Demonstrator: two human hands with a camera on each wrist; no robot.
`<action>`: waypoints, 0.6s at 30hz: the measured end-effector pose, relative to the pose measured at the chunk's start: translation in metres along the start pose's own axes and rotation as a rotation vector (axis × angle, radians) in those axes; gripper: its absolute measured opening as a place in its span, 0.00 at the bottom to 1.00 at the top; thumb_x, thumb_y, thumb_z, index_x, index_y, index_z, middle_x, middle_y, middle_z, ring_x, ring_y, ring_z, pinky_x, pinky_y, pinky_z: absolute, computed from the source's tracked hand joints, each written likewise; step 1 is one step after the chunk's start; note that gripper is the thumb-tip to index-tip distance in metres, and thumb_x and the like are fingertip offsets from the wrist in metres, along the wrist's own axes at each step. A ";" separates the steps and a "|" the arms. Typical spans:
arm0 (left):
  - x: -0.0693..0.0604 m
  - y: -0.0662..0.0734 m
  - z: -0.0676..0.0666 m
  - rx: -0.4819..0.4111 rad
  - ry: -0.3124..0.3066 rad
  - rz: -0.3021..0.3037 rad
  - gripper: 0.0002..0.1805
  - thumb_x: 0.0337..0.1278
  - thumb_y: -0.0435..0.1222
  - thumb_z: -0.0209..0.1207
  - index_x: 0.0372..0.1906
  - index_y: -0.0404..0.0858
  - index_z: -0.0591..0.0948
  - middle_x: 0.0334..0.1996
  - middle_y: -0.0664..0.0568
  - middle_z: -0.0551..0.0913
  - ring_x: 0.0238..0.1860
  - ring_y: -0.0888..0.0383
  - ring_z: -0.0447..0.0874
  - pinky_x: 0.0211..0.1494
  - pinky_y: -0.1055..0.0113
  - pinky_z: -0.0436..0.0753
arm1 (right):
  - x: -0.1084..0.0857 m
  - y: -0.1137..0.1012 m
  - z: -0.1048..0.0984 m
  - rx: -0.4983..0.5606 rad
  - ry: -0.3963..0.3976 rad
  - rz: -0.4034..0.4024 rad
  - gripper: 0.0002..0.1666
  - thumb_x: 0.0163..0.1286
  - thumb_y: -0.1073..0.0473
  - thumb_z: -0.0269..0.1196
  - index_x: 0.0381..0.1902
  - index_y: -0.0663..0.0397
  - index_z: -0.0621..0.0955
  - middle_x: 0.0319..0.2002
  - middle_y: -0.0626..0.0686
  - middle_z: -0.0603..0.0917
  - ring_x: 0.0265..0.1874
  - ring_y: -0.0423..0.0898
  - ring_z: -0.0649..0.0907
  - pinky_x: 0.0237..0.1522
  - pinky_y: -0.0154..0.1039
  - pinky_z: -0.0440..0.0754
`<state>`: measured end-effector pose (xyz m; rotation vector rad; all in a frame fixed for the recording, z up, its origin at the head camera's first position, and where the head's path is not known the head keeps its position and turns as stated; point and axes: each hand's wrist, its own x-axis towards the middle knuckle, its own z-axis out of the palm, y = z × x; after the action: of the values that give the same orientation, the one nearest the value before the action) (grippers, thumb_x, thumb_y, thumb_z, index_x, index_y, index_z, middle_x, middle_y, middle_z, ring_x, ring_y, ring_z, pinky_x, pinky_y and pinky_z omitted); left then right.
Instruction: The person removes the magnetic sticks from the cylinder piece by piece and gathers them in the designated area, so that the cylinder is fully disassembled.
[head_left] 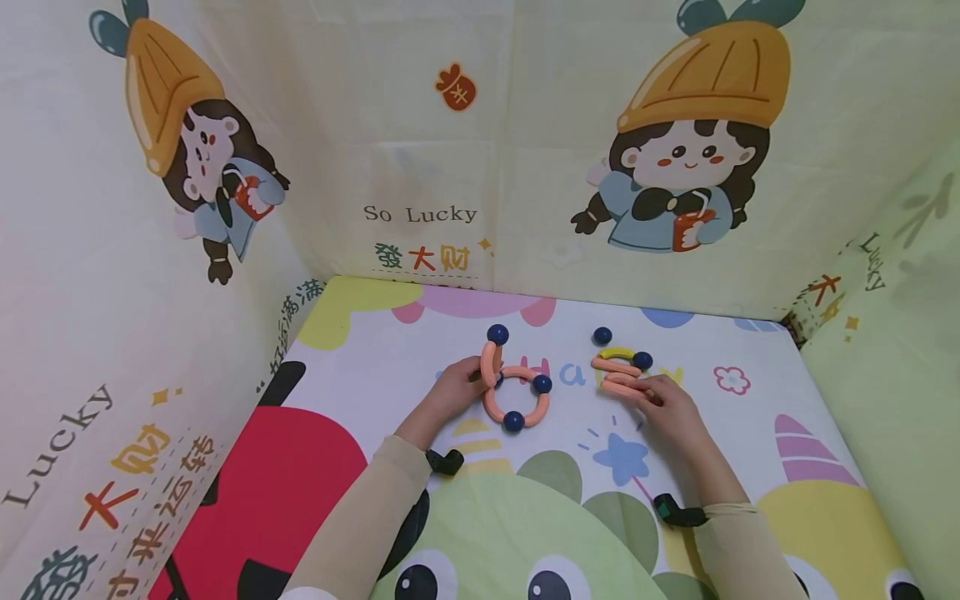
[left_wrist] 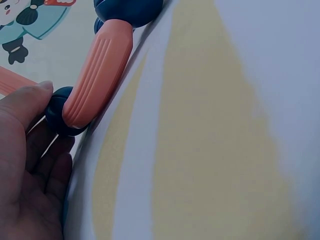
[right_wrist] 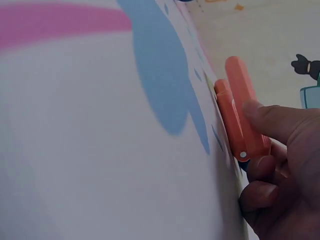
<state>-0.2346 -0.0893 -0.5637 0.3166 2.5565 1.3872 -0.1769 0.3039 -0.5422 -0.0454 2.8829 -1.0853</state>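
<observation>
Left hand has thumb and fingers clamped on a blue ball, one of the joints of a ring lying at the middle of the tabletop. Right hand pinches a coral rod between thumb and fingers, to the right of the ring and well apart from it.

As I judge it, the left pinch belongs just where it is, on the ball rather than on a rod, so that the joint takes any push and the ring does not twist. The right hand does well to hold toward one end, leaving the other end free; it should lift straight up, since a second rod lies just behind and could be dragged along. Whether those two touch is hard to tell from either view.

The ring is made of curved coral pieces with dark blue balls between them, and it looks closed. By the left fingertips another curved piece rises from it, capped by a top ball. The held rod is smooth and faceted. Beyond it lie a yellow piece, a side ball and a loose ball.
</observation>
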 end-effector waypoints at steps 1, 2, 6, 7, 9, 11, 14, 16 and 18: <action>0.000 0.000 0.000 -0.001 0.001 0.002 0.16 0.66 0.54 0.58 0.55 0.58 0.82 0.60 0.57 0.82 0.68 0.53 0.74 0.70 0.51 0.72 | 0.000 0.001 0.000 -0.004 -0.002 0.002 0.23 0.73 0.53 0.61 0.59 0.61 0.78 0.58 0.64 0.77 0.58 0.62 0.75 0.59 0.60 0.74; 0.000 -0.001 0.000 -0.002 0.001 0.006 0.16 0.66 0.54 0.58 0.55 0.58 0.82 0.60 0.57 0.82 0.68 0.53 0.74 0.70 0.51 0.72 | 0.000 0.002 0.000 -0.008 -0.003 0.006 0.22 0.72 0.54 0.62 0.59 0.60 0.78 0.58 0.63 0.77 0.58 0.61 0.74 0.60 0.60 0.74; 0.001 -0.002 0.001 -0.004 0.002 0.011 0.17 0.65 0.55 0.58 0.55 0.58 0.82 0.60 0.57 0.81 0.68 0.52 0.74 0.70 0.51 0.72 | 0.001 0.004 0.001 -0.044 -0.011 -0.002 0.22 0.72 0.56 0.62 0.60 0.60 0.79 0.58 0.62 0.76 0.56 0.60 0.75 0.56 0.57 0.75; 0.001 -0.002 0.001 -0.004 0.001 0.012 0.17 0.65 0.56 0.58 0.55 0.58 0.82 0.60 0.57 0.81 0.68 0.52 0.74 0.70 0.51 0.72 | 0.001 0.005 0.002 -0.055 -0.010 -0.006 0.22 0.71 0.55 0.62 0.59 0.60 0.79 0.57 0.62 0.76 0.55 0.59 0.75 0.55 0.56 0.76; 0.001 -0.002 0.001 -0.006 0.000 0.013 0.18 0.64 0.56 0.58 0.55 0.58 0.82 0.60 0.57 0.81 0.68 0.52 0.74 0.70 0.51 0.72 | 0.001 0.005 0.002 -0.078 -0.004 -0.024 0.21 0.71 0.56 0.63 0.58 0.60 0.80 0.55 0.61 0.76 0.51 0.57 0.75 0.51 0.52 0.75; 0.001 -0.002 0.001 -0.008 -0.001 0.011 0.18 0.64 0.57 0.58 0.55 0.58 0.82 0.60 0.57 0.81 0.68 0.53 0.74 0.70 0.52 0.72 | 0.001 0.005 0.003 -0.091 0.004 -0.033 0.20 0.71 0.56 0.63 0.57 0.59 0.81 0.54 0.60 0.76 0.49 0.56 0.75 0.48 0.50 0.75; 0.001 -0.001 0.001 -0.006 0.001 0.009 0.17 0.64 0.57 0.58 0.54 0.58 0.82 0.60 0.57 0.81 0.67 0.53 0.74 0.70 0.52 0.72 | 0.001 0.005 0.004 -0.102 0.010 -0.037 0.20 0.70 0.55 0.64 0.57 0.58 0.81 0.54 0.60 0.76 0.48 0.56 0.75 0.47 0.49 0.75; 0.001 -0.001 0.001 -0.003 0.000 0.005 0.17 0.64 0.56 0.58 0.54 0.58 0.82 0.60 0.57 0.81 0.68 0.53 0.74 0.70 0.52 0.72 | 0.000 0.004 0.005 -0.103 0.012 -0.028 0.21 0.70 0.54 0.64 0.58 0.58 0.81 0.54 0.60 0.75 0.49 0.56 0.75 0.49 0.50 0.75; 0.001 -0.001 0.001 0.004 0.000 0.003 0.17 0.65 0.56 0.58 0.54 0.57 0.82 0.60 0.56 0.81 0.68 0.53 0.73 0.70 0.52 0.72 | 0.000 0.004 0.005 -0.105 0.011 -0.019 0.22 0.71 0.54 0.63 0.58 0.57 0.80 0.55 0.59 0.75 0.49 0.56 0.75 0.50 0.52 0.76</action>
<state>-0.2358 -0.0885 -0.5648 0.3207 2.5608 1.3830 -0.1768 0.3031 -0.5487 -0.0713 2.9529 -0.9394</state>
